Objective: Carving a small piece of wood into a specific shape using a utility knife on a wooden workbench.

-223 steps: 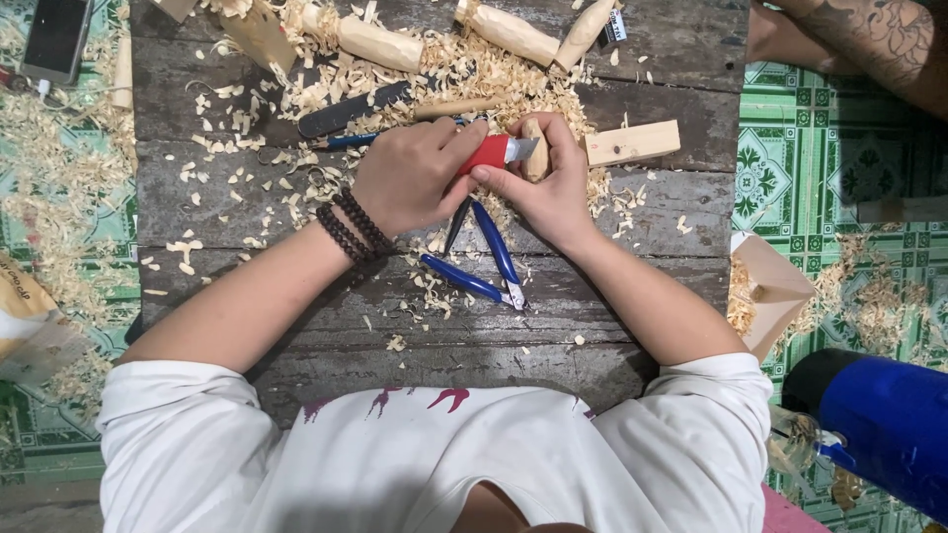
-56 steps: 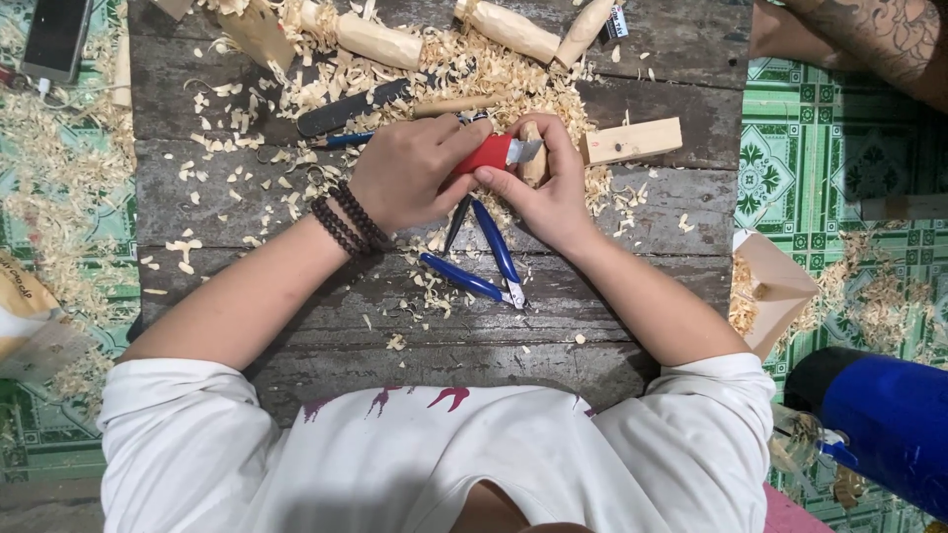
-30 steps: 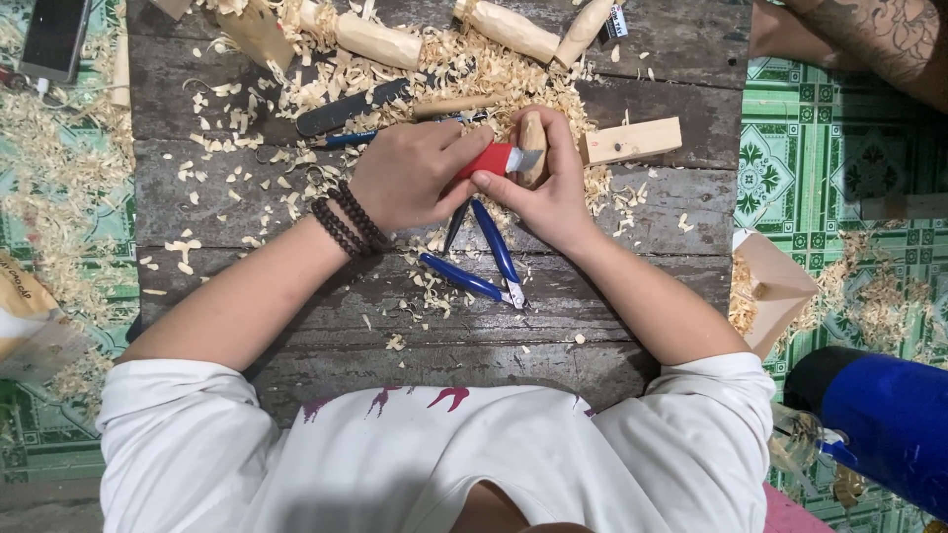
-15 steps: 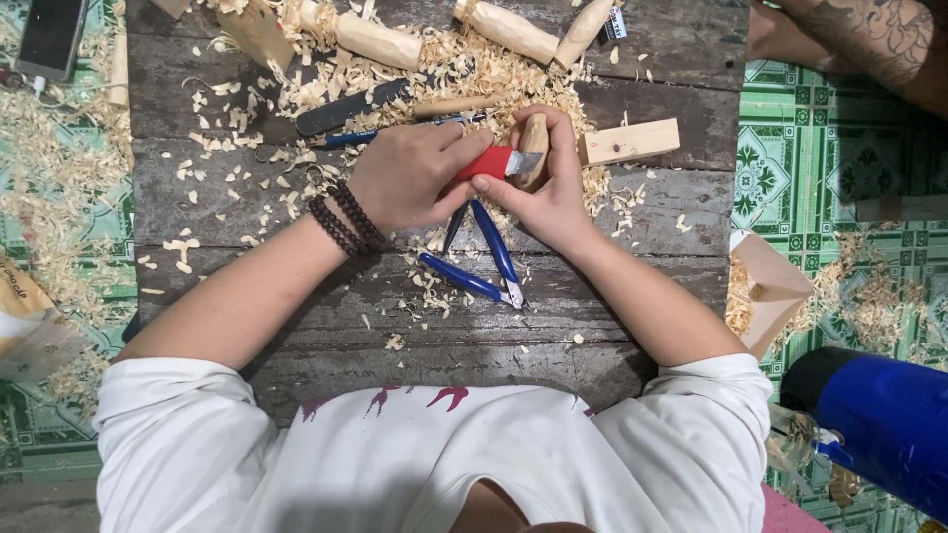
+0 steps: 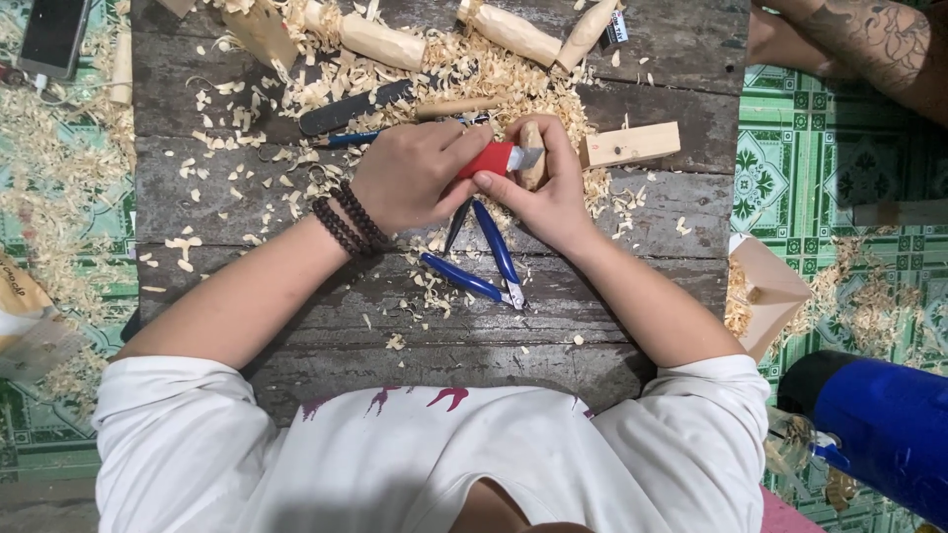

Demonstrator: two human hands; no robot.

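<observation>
Wood, pale and small, is what the right hand (image 5: 548,192) pinches: a half-carved piece (image 5: 533,163) held upright in a closed grip, thumb set against the blade side. Since a second ago the red-handled knife (image 5: 489,158), clenched in the left hand (image 5: 410,178), has slid closer, so its short blade now meets the piece; the carving seems mid-stroke. Just below the grip lie blue-handled cutters (image 5: 484,266) on the dark plank surface (image 5: 642,326). Beyond the grip sit shavings (image 5: 474,84), a squared wooden block (image 5: 630,145) and a black file (image 5: 355,107).
</observation>
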